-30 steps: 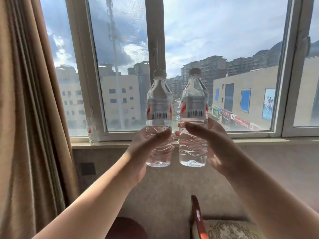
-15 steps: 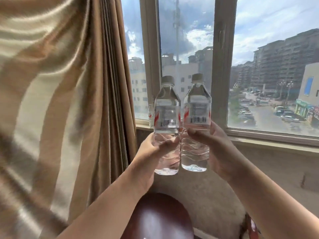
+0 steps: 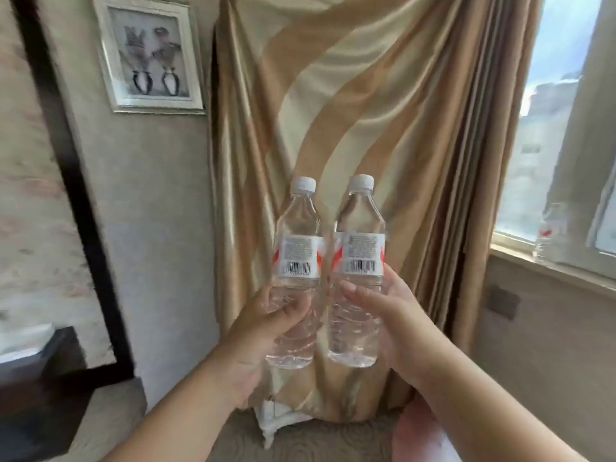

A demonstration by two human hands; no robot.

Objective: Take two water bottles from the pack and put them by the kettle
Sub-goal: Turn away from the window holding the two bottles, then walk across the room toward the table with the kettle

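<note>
Both bottles are off the pack and in the air: the left hand (image 3: 263,331) is wrapped around the lower body of the left bottle (image 3: 297,271), and the right hand (image 3: 393,325) is closed the same way around the right bottle (image 3: 358,268), the two held upright and almost touching in front of the striped curtain (image 3: 350,95). The main risk is the grip itself: each hand holds thin, ribbed plastic low on a full bottle, so a squeeze could buckle the wall or let the top-heavy bottle tip outward as it is carried. The two bottles could also knock together at the labels. The kettle is nowhere in view, nor is any surface it might stand on, so the route to it cannot be judged. The pack is out of sight too. A third bottle (image 3: 546,235) seems to stand on the window sill (image 3: 533,261), though it is blurred. The dark furniture at lower left is cut off and smeared.
</note>
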